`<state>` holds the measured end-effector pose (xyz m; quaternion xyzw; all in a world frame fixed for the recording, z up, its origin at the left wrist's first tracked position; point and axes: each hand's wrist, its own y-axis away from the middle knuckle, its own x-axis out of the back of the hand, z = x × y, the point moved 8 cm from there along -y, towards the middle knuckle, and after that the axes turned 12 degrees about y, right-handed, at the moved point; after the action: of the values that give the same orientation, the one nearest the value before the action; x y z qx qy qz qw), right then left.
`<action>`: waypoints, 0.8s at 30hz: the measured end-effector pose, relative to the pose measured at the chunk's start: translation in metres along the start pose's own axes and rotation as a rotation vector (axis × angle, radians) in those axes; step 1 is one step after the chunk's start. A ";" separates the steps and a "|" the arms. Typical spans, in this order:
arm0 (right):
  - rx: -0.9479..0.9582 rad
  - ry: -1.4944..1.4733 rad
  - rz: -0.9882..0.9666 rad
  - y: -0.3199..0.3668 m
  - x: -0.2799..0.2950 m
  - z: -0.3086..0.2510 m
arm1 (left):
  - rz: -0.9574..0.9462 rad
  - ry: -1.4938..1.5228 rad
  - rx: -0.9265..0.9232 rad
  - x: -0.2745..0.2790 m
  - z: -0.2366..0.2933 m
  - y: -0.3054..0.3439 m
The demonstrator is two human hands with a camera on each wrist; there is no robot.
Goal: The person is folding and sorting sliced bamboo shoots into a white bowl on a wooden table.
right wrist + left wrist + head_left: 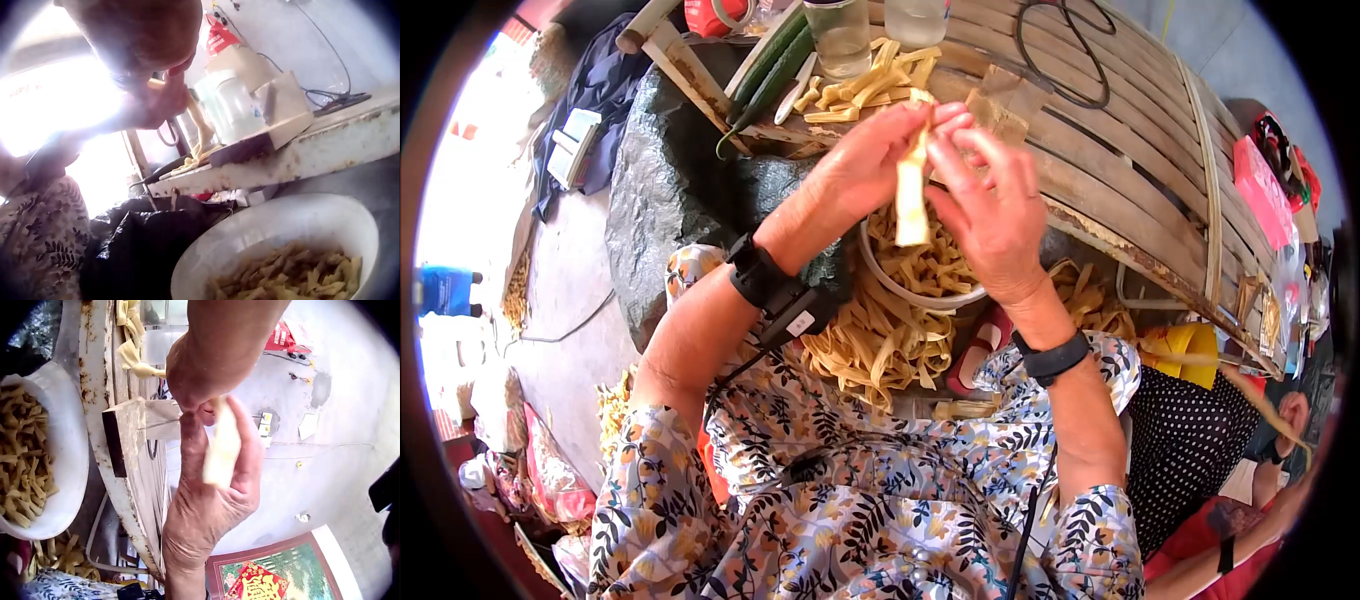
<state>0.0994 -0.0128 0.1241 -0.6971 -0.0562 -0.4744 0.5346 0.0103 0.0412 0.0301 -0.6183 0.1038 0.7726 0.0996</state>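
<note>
Over the bench's near edge, my left hand (865, 150) pinches the upper part of a pale yellow tofu-skin strip (912, 205) between thumb and fingertips. My right hand (997, 215) meets it there, its thumb and forefinger gripping the strip at the same spot. One flat end hangs down between the hands; in the left wrist view the strip (222, 450) lies in front of the right palm. The fold at the fingertips is partly hidden. Below is a white bucket (870, 262) holding many knotted tofu-skin pieces (930, 255). Loose strips (875, 345) are heaped beside it, nearer my lap.
On the slatted bamboo bench (1135, 170) lie more knotted pieces (875, 85), cucumbers (775, 70), a white-handled knife (796, 90), plastic cups (840, 45) and a dark cable (1065, 90). A dark plastic bag (655, 200) stands left. Another person's hand (1290, 420) is at right, near a yellow bucket (1195, 355).
</note>
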 end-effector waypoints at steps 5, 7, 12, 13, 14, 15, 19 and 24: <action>-0.007 -0.279 -0.053 0.004 -0.011 -0.007 | 0.023 -0.090 0.017 0.018 -0.004 0.002; -0.147 -0.482 -0.034 0.003 -0.009 0.005 | 0.085 -0.229 -0.013 0.015 -0.001 0.004; -0.642 -0.637 -0.289 0.008 -0.032 0.046 | 0.103 -0.964 -0.060 0.000 -0.026 0.015; -0.670 -0.596 -0.324 0.017 -0.043 0.052 | 0.039 -1.164 -0.126 -0.001 -0.025 0.013; -0.700 -0.556 -0.359 0.026 -0.053 0.057 | -0.029 -1.362 -0.193 -0.002 -0.026 0.013; -0.712 -0.616 -0.334 0.030 -0.058 0.057 | -0.010 -1.711 -0.263 -0.008 -0.021 0.015; -0.927 -0.823 -0.565 0.054 -0.068 0.062 | -0.145 -1.868 -0.666 -0.048 -0.010 0.031; -0.964 -1.408 -0.871 0.066 -0.072 0.041 | -0.388 -1.765 -0.518 -0.054 -0.010 0.030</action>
<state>0.1233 0.0232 0.0276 -0.8854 -0.4176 -0.0759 -0.1897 0.0231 0.0078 0.0814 0.1816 -0.2892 0.9310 0.1287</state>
